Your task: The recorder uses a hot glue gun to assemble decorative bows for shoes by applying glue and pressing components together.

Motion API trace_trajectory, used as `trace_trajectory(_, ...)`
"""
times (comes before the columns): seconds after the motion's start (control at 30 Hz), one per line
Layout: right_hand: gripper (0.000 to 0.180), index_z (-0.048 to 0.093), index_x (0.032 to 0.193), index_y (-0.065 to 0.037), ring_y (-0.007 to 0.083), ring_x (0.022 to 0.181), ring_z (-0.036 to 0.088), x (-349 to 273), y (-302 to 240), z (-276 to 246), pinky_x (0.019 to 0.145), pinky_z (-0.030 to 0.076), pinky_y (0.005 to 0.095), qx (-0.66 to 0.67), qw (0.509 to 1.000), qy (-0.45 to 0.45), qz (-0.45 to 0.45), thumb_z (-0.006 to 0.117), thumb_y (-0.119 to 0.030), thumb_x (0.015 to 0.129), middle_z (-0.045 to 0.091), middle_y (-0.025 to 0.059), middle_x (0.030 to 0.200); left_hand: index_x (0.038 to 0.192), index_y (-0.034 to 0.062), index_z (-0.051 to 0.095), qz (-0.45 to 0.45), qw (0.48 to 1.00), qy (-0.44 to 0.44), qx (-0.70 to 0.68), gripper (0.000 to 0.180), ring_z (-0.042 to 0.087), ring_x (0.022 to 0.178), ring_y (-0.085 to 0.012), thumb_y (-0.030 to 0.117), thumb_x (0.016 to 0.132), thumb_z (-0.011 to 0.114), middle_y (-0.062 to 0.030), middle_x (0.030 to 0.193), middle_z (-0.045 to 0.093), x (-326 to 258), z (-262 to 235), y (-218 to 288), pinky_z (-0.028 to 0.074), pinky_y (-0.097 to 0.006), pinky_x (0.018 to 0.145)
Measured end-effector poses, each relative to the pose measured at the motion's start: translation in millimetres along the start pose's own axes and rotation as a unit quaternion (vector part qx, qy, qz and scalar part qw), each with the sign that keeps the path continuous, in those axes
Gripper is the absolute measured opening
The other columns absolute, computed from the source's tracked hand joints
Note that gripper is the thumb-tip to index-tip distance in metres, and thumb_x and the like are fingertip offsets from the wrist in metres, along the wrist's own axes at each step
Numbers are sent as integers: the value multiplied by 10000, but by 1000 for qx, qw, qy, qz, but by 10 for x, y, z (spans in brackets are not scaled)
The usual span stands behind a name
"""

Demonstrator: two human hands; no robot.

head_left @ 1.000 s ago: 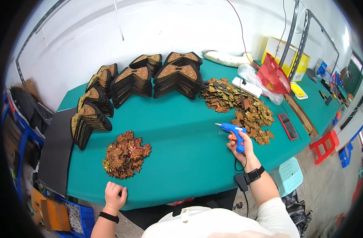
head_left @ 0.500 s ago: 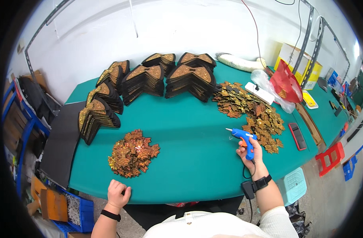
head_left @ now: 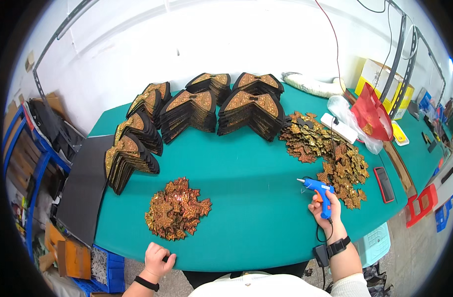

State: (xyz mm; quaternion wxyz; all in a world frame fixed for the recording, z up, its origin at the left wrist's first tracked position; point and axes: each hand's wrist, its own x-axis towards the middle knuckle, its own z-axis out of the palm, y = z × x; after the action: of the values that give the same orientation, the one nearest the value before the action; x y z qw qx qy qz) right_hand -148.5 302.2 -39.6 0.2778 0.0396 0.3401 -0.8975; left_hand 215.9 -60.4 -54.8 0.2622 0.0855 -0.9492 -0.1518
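In my right hand (head_left: 327, 208) is a blue hot glue gun (head_left: 319, 191) with an orange trigger; my fingers wrap its handle. The nozzle points left, over the green table, and the cord hangs past my wrist. My left hand (head_left: 158, 259) rests at the table's near edge in a loose fist, with nothing visible in it. Just beyond it lies a heap of glittery, jagged-edged pieces (head_left: 177, 210). A larger pile of similar gold and copper pieces (head_left: 343, 166) spreads beyond the glue gun.
Several stacks of black-edged glittery bow-shaped pieces (head_left: 189, 116) line the far side of the green table (head_left: 236, 198). A black sheet (head_left: 82, 183) covers the left end. Toward the right are a white power strip (head_left: 339, 127), a red bag (head_left: 371, 115) and a phone (head_left: 383, 184).
The whole scene has shifted right and down in the picture as my head moved. My right hand still grips the glue gun, and my left hand stays at the table edge.
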Motion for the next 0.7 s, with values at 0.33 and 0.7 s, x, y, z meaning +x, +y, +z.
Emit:
trace_trajectory(0.33,320,557,936,-28,157,556,513,-1,58,-52,650,401,337,-1,998,61,1,504,-334,859,609,109,747,617,109,481,-39,996,-75,-14,248,441,600,-245,218,626,703,-42,630,445,8,-43,-51,362,-350,564)
trace_trajectory(0.7,393,560,1001,-13,127,577,508,25,59,-109,615,363,303,19,999,44,-21,525,-371,844,624,90,732,694,112,490,-32,982,-185,1,277,403,648,-266,335,681,654,-66,670,401,106,-91,-66,338,-380,595)
